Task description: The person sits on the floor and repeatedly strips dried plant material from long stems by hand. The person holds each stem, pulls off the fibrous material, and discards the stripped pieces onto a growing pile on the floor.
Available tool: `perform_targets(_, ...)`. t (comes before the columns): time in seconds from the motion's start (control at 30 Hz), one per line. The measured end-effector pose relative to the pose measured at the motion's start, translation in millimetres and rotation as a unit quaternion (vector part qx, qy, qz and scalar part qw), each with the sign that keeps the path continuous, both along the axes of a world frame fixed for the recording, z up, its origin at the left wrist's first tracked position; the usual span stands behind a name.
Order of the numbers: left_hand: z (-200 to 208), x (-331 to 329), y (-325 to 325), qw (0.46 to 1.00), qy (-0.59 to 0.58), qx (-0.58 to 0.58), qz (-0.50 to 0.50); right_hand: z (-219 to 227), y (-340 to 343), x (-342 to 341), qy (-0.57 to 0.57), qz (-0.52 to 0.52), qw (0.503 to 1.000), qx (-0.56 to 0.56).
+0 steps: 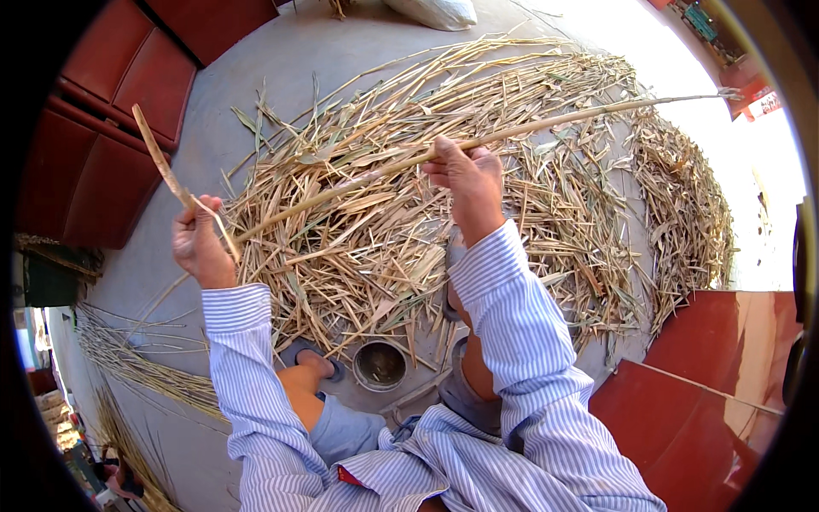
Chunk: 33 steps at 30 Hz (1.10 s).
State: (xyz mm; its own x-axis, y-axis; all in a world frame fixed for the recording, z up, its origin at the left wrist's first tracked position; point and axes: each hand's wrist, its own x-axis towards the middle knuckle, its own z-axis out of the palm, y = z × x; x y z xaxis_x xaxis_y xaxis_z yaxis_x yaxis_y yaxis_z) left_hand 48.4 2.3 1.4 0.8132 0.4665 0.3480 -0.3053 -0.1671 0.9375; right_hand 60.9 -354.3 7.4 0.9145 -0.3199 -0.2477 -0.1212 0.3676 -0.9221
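My left hand (203, 245) is closed on a curved, flat tan strip (155, 152). It looks like a peeled piece of stalk sheath, and its upper end sticks up past the fingers. A long, thin, pale stalk (358, 182), like a reed, slants across the view from beside my left hand to the far right. Thumb and fingers of my right hand (469, 177) grip this stalk near its middle. Below the stalk spreads a wide heap of dry stalks and leaf husks (384, 247). Whether the left fingers also touch the stalk's near end, I cannot tell.
Between my feet stands a round metal bowl (380, 366). Long thin stalks (153, 371) lie in a bundle at the left. Dark red cabinets (98, 128) stand at the upper left, a red panel (682, 427) at the lower right. A white sack (435, 12) sits at the back.
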Motion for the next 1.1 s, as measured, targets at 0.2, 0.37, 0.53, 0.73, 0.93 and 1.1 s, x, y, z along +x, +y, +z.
perform_targets(0.2, -4.3, 1.8, -2.1, 0.913, 0.028, 0.405, 0.046, -1.7, -17.6, -0.2, -0.072, 0.048, 0.996, 0.019)
perform_targets(0.37, 12.0, -10.8, -40.6, 0.903, 0.134, 0.323, -0.25, 9.9, -14.4, 0.4, -0.104, 0.114, 0.988, 0.024)
perform_targets(0.53, -7.2, -21.5, -53.9, 0.893, 0.279, 0.096, -0.338, 17.8, -12.0, -2.6, -0.125, 0.13, 0.983, -0.017)
perform_targets(0.73, -14.3, 2.3, -14.2, 0.962, 0.194, -0.102, -0.16, 18.2, -20.0, -7.5, -0.129, 0.131, 0.983, -0.028)
perform_targets(0.93, 18.1, -6.5, -36.1, 0.828, 0.001, 0.558, 0.052, 1.6, -42.1, 3.2, -0.129, 0.047, 0.99, -0.021)
perform_targets(1.1, -8.9, -19.3, -78.5, 0.806, -0.04, 0.529, -0.262, -12.9, -75.8, 7.9, -0.109, -0.021, 0.993, -0.032)
